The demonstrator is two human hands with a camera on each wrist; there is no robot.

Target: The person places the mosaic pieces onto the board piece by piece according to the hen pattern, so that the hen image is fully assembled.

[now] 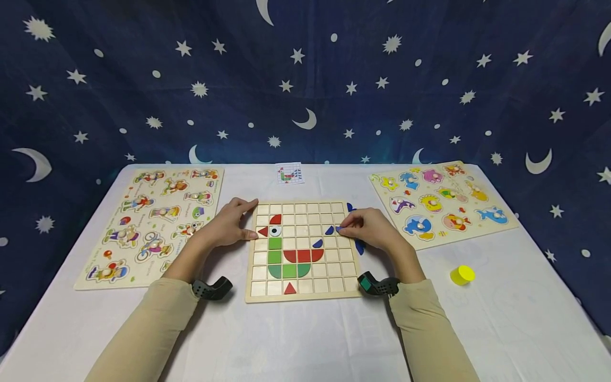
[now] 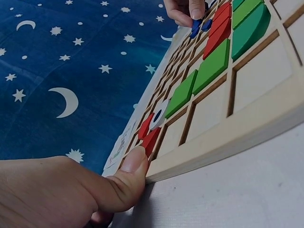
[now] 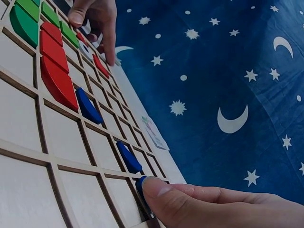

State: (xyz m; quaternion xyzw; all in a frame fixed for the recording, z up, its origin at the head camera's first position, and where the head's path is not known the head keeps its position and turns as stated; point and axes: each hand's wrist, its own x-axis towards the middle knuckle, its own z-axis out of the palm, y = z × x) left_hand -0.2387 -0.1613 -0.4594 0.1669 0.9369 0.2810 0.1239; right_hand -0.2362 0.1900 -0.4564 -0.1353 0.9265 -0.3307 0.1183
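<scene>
A wooden grid board lies in the middle of the table with red, green and blue pieces in a bird-like pattern. My left hand steadies its left edge, the thumb touching the rim and the index finger reaching the far corner. At the board's right side, my right hand pinches a blue half-round piece between thumb and fingers, over a right-hand cell. Nearby cells hold one blue piece and another blue piece beside the red row. A white eye piece sits at upper left.
More blue pieces lie off the board's right edge. Behind the board is a pattern card. A knob puzzle lies at left, a sea-animal puzzle at right. A yellow cylinder stands at right.
</scene>
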